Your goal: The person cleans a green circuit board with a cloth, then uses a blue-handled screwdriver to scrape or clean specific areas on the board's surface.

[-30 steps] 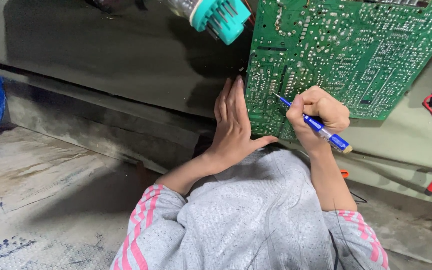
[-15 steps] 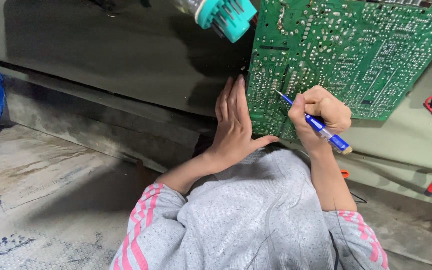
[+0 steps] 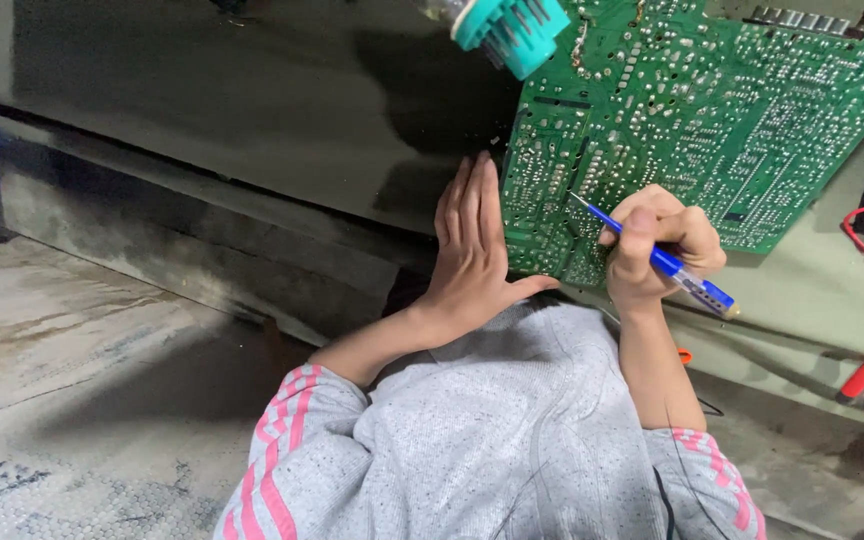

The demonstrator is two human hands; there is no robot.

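Nearest is the grey sweater [image 3: 512, 440] with pink-striped sleeves. The left hand [image 3: 472, 250] lies flat, fingers straight and together, holding nothing, pressed at the left edge of the green circuit board [image 3: 712, 130]. The right hand [image 3: 657, 245] has its fingers curled tight round a blue pen [image 3: 652, 255], tip on the board's lower part. A teal connector [image 3: 512, 30] sits beyond, at the table's far edge.

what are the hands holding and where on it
The right hand grips a blue pen-shaped tool around the middle of its shaft, tip on the green circuit board. The left hand holds nothing; it lies flat beside the board's edge.
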